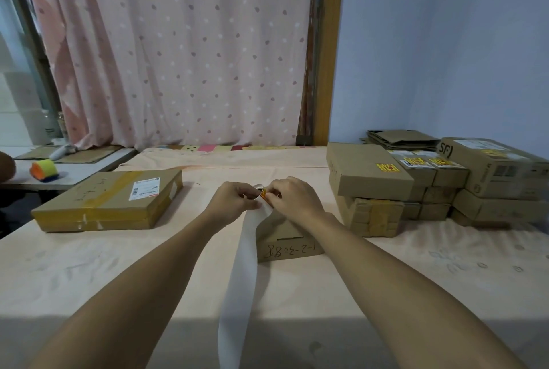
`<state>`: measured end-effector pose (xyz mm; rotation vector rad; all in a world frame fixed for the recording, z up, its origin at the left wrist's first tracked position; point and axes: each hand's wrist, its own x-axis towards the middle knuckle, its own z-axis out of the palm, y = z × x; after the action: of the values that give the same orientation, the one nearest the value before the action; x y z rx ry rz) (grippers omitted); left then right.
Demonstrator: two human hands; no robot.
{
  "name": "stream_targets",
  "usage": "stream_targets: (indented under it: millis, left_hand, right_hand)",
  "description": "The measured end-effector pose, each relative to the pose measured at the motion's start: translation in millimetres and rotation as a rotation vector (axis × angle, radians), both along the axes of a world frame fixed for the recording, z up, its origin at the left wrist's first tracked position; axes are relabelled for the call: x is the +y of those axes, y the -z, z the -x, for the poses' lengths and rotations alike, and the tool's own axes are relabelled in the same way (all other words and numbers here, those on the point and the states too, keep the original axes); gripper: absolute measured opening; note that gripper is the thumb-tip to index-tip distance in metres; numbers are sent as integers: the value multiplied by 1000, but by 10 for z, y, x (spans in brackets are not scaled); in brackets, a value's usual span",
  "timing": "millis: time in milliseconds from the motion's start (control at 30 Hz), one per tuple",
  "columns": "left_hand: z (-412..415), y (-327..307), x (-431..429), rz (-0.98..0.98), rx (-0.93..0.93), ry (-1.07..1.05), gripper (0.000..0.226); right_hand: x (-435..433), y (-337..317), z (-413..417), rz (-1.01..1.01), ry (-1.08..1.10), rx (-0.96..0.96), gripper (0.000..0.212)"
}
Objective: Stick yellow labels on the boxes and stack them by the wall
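My left hand (pixel 234 197) and my right hand (pixel 292 197) meet at the middle of the table. Together they pinch the top of a long white backing strip (pixel 239 288) that trails toward me. A yellow label (pixel 263 192) shows between the fingertips of my right hand. Under my right wrist lies a small brown box (pixel 285 239) with handwritten numbers on its near side. A flat taped box (pixel 110 200) with a white shipping label lies to the left. By the blue wall at right stands a stack of boxes (pixel 368 172), several with yellow labels on top.
A yellow and orange tape dispenser (pixel 44 171) sits on a side table at far left. Flattened cardboard (pixel 401 138) lies behind the stack. A pink dotted curtain (pixel 184 50) hangs at the back. The table (pixel 118 264) has a pale peach cloth.
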<state>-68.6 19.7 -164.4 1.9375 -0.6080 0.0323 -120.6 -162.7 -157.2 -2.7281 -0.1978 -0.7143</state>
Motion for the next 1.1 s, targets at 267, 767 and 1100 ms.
stream_targets:
  millis: [267, 767, 1100]
  left_hand:
    - [-29, -9, 32, -40, -86, -37, 3]
    - [-73, 44, 132, -186, -155, -127, 4]
    - [-53, 20, 496, -312, -111, -162, 6]
  right_hand:
    - [69, -33, -52, -56, -24, 15, 31]
    - [98, 37, -86, -147, -21, 54, 25]
    - [-24, 149, -141, -395, 122, 40, 20]
